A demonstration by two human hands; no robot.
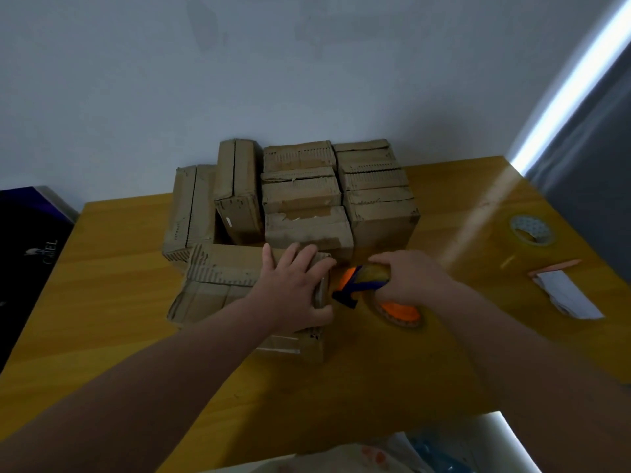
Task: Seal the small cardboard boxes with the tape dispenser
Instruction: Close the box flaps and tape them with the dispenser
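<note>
Yellow wooden table fills the lower view, and its far edge meets a plain grey wall.

1. Near edge: light plastic wrapping lies below the table's near edge. Both bare forearms cross this edge and converge toward the table centre.
2. Left hand: palm down on the right end of the nearest cardboard box. The fingers are spread and nearly straight, pressing on the top face, and the thumb lies against the box's right end. The hand grips nothing.
3. Right hand: fingers curled tightly round the tape dispenser, an orange and blue tool. The tool's dark front end touches or nearly touches the right end of the box; which of the two cannot be told. Its orange roll sits low, just beside the wrist.
4. Cardboard box: lies at the table centre, long side across the view, top flaps closed.
5. Stack of boxes: stands directly behind, several rows running back to the far edge. The nearest stacked boxes are just behind the held one.
6. Open room: bare table left of the boxes up to the left edge, where a dark object stands beside the table. Bare table also lies right of the right hand.
7. Right edge: folded paper, an orange pen-like item and, farther back, a spare tape roll.
</note>
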